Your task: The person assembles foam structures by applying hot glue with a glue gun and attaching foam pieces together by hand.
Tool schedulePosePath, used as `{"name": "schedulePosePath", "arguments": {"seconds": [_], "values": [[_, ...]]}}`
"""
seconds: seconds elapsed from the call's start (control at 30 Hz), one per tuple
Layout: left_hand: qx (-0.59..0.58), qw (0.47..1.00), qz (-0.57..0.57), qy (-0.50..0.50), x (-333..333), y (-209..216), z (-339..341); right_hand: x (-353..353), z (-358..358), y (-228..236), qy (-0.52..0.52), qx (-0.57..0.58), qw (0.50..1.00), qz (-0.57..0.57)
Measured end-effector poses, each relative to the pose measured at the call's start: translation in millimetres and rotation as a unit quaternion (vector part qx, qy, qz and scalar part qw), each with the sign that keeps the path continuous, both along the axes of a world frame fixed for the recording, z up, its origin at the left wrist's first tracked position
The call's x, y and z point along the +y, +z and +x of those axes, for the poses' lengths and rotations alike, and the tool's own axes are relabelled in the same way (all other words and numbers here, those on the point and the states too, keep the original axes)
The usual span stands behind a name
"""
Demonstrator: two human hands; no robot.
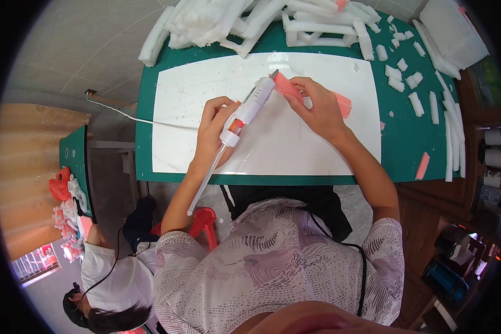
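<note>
My left hand (210, 127) is wrapped round a white hot glue gun (254, 104), whose long clear glue stick (209, 177) juts out of its back end toward my forearm. The gun's dark nozzle touches or nearly touches the end of a pink foam piece (285, 85). My right hand (324, 114) pinches that piece between thumb and fingers. More pink foam (342, 104) shows on the far side of this hand; whether it is the same piece I cannot tell. Both hands are over a white board (284, 158).
White foam strips (206, 22) are heaped at the far edge of the green tabletop (392, 156), beside a foam frame (320, 26). Foam scraps (395, 78), long strips (453, 136) and a pink piece (422, 166) lie right. A white cord (133, 117) crosses left. Another person (117, 273) sits lower left.
</note>
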State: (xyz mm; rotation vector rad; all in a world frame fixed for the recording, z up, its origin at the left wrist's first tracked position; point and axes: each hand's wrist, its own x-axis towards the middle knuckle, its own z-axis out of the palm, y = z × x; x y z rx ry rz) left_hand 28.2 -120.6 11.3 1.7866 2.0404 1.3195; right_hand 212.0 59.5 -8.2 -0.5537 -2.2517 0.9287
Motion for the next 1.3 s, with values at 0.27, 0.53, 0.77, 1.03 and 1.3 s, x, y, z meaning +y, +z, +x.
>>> {"name": "schedulePosePath", "arguments": {"seconds": [0.27, 0.53, 0.77, 1.03, 1.3], "values": [[0.011, 1.0, 0.002, -0.017, -1.4, -3.8, -0.4, 0.5, 0.7, 0.3, -0.001, 0.001, 1.0, 0.006], [0.021, 1.0, 0.016, -0.011, -1.7, -4.0, 1.1, 1.2, -2.5, -3.5, -0.012, 0.039, 0.998, 0.046], [0.035, 0.999, 0.009, -0.001, -4.3, -6.7, -0.5, 0.5, -1.7, -3.6, -0.008, 0.045, 0.998, 0.052], [0.033, 0.999, 0.009, 0.001, -4.2, -8.5, -0.5, 0.1, -1.8, -3.9, -0.014, 0.058, 0.996, 0.066], [0.026, 1.0, 0.003, 0.002, -5.1, -7.9, -1.4, -0.6, -1.8, -1.9, -0.015, 0.068, 0.995, 0.076]]}}
